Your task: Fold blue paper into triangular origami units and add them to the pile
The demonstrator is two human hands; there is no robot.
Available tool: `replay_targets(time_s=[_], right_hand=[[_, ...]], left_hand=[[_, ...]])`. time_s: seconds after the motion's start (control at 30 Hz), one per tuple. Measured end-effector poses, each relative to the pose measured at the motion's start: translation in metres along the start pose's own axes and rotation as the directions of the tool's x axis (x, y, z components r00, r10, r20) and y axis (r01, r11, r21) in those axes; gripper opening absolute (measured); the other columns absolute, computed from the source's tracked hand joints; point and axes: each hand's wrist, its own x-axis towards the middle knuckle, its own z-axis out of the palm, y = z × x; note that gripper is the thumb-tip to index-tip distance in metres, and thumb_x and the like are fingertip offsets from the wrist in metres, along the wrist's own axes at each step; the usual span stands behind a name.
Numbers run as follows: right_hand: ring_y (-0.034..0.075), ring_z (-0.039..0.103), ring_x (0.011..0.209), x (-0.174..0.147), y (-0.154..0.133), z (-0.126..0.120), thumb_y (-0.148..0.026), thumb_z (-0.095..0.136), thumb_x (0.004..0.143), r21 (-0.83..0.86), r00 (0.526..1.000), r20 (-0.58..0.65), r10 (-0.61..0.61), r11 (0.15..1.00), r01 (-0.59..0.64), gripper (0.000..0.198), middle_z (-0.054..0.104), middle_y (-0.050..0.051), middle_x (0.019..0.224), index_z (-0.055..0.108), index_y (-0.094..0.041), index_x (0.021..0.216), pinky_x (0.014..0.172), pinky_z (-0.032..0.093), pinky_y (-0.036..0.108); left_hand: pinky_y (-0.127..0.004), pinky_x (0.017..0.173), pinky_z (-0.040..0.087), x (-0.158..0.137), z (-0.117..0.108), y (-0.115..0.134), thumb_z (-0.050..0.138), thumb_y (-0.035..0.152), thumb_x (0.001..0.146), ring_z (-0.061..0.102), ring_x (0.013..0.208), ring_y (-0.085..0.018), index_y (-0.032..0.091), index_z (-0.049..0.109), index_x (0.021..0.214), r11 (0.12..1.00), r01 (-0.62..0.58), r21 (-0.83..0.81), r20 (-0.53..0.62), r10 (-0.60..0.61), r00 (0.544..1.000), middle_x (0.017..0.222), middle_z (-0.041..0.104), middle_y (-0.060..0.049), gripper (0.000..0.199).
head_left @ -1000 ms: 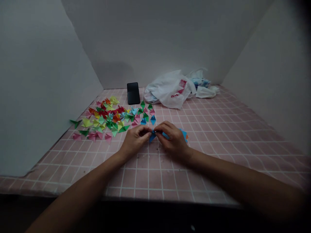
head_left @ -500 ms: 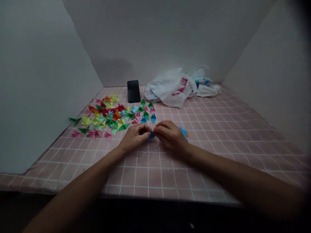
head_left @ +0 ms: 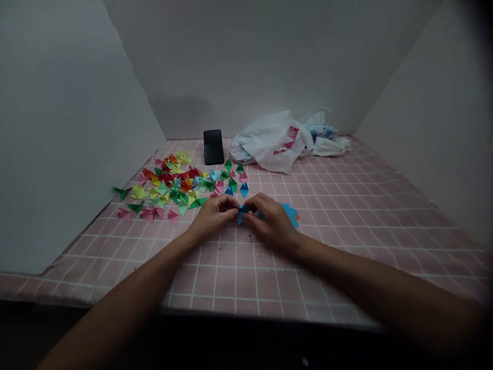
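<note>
Between my two hands is a small piece of folded blue origami paper (head_left: 242, 214), partly covered by the fingers. My left hand (head_left: 213, 213) pinches its left side with thumb and forefinger. On the other side, my right hand (head_left: 271, 218) grips it, thumb below and fingertips above. More blue paper (head_left: 288, 214) lies flat behind the right hand, with a bit of orange paper (head_left: 298, 217) at its edge. Just beyond my fingers sit small folded pieces, among them a blue diamond-shaped one (head_left: 244, 189) and a green one (head_left: 232, 184).
Many colourful folded paper pieces (head_left: 165, 187) spread over the left of the pink checked tablecloth (head_left: 215, 277). A black phone (head_left: 213, 147) lies at the back, beside a white plastic bag (head_left: 265, 141). Pale walls (head_left: 262, 61) stand behind and at both sides.
The fingers of my right hand have shifted and spread a little, so more of the blue paper shows between my hands. The camera view has moved slightly.
</note>
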Motion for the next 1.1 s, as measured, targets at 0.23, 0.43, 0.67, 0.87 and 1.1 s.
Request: replay_targets(time_s=[0.23, 0.43, 0.67, 0.87, 1.1], right_hand=[[0.02, 0.058, 0.084, 0.005, 0.009, 0.008, -0.007, 0.063, 0.088, -0.175, 0.989, 0.139, 0.051, 0.984, -0.027, 0.012, 0.064, 0.007, 0.087, 0.065, -0.016, 0.081, 0.076, 0.044, 0.032], [0.023, 0.059, 0.092, 0.007, 0.006, 0.006, -0.013, 0.062, 0.092, -0.307, 0.962, 0.254, 0.097, 0.952, -0.015, 0.011, 0.068, 0.01, 0.093, 0.072, -0.016, 0.088, 0.083, 0.042, 0.035], [0.024, 0.059, 0.094, 0.01, 0.003, -0.005, -0.012, 0.062, 0.091, -0.288, 0.982, 0.152, 0.116, 0.955, -0.068, 0.01, 0.069, 0.01, 0.096, 0.071, -0.016, 0.093, 0.084, 0.042, 0.035], [0.025, 0.061, 0.096, 0.014, 0.009, -0.009, -0.012, 0.061, 0.09, -0.256, 0.989, 0.072, 0.128, 0.961, -0.106, 0.009, 0.07, 0.009, 0.097, 0.068, -0.017, 0.09, 0.085, 0.042, 0.037], [0.024, 0.063, 0.092, 0.018, 0.007, -0.015, -0.012, 0.063, 0.089, -0.208, 0.995, -0.006, 0.095, 0.973, -0.094, 0.007, 0.07, 0.008, 0.091, 0.065, -0.018, 0.084, 0.085, 0.043, 0.037]], left_hand=[[-0.027, 0.07, 0.048, -0.001, 0.002, 0.0, 0.06, 0.013, 0.078, 0.063, 0.071, -0.015, 0.018, 0.067, 0.081, 0.929, -0.062, 0.365, -0.005, 0.068, 0.998, 0.075, 0.069, 0.001, 0.009], [-0.032, 0.08, 0.048, 0.0, 0.0, 0.003, 0.062, 0.004, 0.077, 0.065, 0.081, -0.02, 0.017, 0.069, 0.077, 0.751, -0.122, 0.649, 0.036, 0.129, 0.991, 0.081, 0.071, -0.003, 0.015], [-0.03, 0.073, 0.047, 0.0, 0.0, 0.002, 0.062, 0.002, 0.075, 0.062, 0.077, -0.018, 0.017, 0.071, 0.087, 0.749, -0.119, 0.652, 0.053, 0.111, 0.992, 0.086, 0.07, -0.004, 0.021], [-0.029, 0.072, 0.047, 0.001, 0.001, -0.001, 0.064, 0.005, 0.076, 0.061, 0.075, -0.017, 0.017, 0.072, 0.087, 0.75, -0.123, 0.65, 0.065, 0.107, 0.992, 0.083, 0.069, -0.003, 0.018], [-0.033, 0.079, 0.049, 0.003, 0.003, -0.002, 0.061, 0.008, 0.081, 0.063, 0.083, -0.022, 0.016, 0.073, 0.085, 0.628, -0.136, 0.766, 0.085, 0.11, 0.99, 0.087, 0.07, -0.007, 0.015]])
